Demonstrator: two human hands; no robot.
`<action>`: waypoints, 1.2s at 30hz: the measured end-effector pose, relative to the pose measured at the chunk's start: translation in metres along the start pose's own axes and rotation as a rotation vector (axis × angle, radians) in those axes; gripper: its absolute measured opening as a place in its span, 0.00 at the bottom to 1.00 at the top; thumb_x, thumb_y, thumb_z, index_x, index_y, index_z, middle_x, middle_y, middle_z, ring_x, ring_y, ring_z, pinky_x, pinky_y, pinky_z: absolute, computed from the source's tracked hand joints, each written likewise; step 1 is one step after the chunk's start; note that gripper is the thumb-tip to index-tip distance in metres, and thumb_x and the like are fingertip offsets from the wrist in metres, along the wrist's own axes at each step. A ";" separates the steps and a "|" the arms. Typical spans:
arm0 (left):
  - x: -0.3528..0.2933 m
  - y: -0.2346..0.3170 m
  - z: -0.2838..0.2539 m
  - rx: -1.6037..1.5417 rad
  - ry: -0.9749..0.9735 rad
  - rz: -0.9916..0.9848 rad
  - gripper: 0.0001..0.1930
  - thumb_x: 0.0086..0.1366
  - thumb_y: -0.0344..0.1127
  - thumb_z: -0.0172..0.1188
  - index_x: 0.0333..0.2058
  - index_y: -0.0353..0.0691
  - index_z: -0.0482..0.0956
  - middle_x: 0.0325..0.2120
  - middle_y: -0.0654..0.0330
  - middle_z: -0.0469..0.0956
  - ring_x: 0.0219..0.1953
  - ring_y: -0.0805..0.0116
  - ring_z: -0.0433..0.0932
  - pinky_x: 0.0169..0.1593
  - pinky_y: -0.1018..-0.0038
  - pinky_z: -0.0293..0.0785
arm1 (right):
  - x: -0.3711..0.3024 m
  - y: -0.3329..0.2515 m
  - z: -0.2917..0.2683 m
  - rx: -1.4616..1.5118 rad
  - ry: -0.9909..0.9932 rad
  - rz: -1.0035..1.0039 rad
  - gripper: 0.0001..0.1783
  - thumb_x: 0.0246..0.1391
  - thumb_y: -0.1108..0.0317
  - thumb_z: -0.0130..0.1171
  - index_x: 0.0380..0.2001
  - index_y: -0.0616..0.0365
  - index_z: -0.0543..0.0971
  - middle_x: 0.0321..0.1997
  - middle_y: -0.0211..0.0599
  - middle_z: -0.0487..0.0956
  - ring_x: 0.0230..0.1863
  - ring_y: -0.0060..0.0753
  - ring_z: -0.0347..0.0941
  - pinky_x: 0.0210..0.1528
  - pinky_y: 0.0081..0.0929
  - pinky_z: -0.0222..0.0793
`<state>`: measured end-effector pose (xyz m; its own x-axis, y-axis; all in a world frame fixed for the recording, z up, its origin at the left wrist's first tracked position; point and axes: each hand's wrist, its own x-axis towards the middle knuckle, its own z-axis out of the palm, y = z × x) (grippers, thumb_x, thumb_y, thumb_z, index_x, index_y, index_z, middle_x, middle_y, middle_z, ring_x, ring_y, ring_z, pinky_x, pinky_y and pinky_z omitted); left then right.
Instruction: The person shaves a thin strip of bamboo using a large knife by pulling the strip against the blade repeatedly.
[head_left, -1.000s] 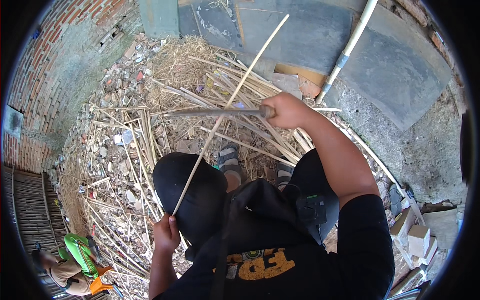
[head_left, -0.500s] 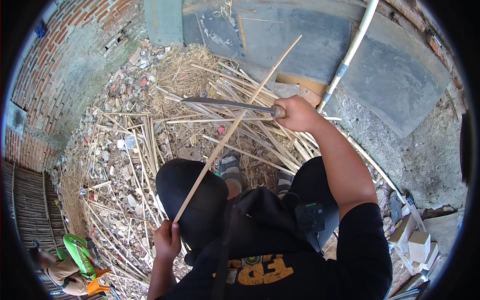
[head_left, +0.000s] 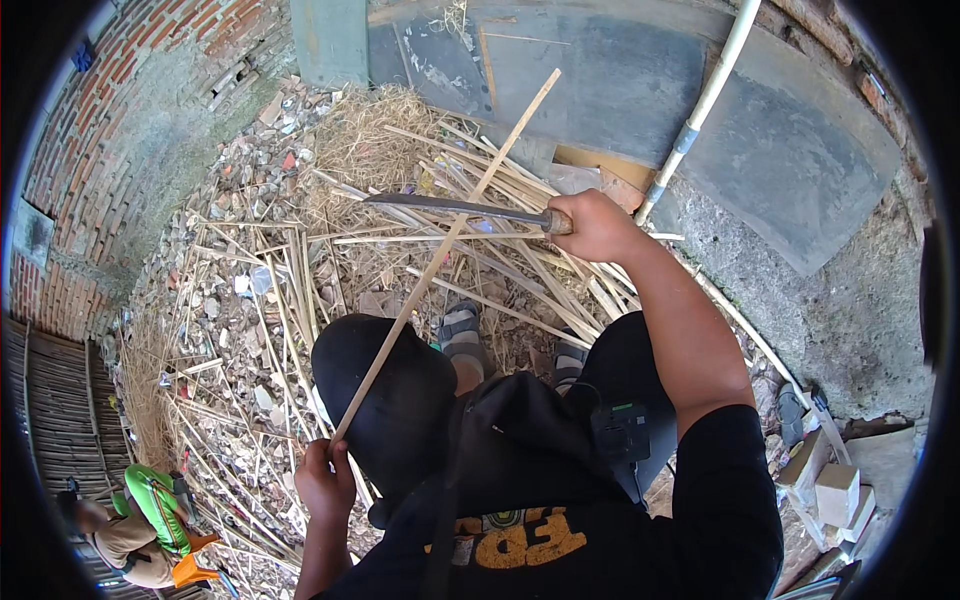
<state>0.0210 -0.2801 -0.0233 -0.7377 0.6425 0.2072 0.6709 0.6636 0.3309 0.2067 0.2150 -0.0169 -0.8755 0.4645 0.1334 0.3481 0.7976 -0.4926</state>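
My right hand is wrapped round the wooden handle of a machete, whose long dark blade points left. Across the blade, at a slant, runs a long pale bamboo strip; the two appear to touch where they cross. The strip's lower end is pinched between thumb and fingers of my left hand, beside my left knee. Its far end rises toward the grey panels.
Several loose bamboo strips lie beyond my feet, with more to the left on rubble. Dry straw is heaped behind them. A white pole leans at the right. Another person sits at the lower left.
The bamboo strip has slid back toward me along the blade, and my left hand has moved down and slightly left with it. My right hand and the machete have hardly moved.
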 end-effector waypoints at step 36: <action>0.006 0.002 -0.003 0.001 -0.147 0.011 0.14 0.74 0.39 0.50 0.29 0.37 0.73 0.18 0.45 0.73 0.22 0.39 0.74 0.26 0.49 0.65 | 0.000 -0.014 0.003 0.042 -0.021 -0.047 0.13 0.48 0.63 0.69 0.34 0.58 0.81 0.29 0.53 0.80 0.35 0.58 0.78 0.39 0.47 0.73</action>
<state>0.0180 -0.2759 -0.0187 -0.7116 0.6988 0.0735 0.6789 0.6568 0.3282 0.2010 0.2023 -0.0124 -0.8976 0.4182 0.1394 0.2924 0.8015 -0.5217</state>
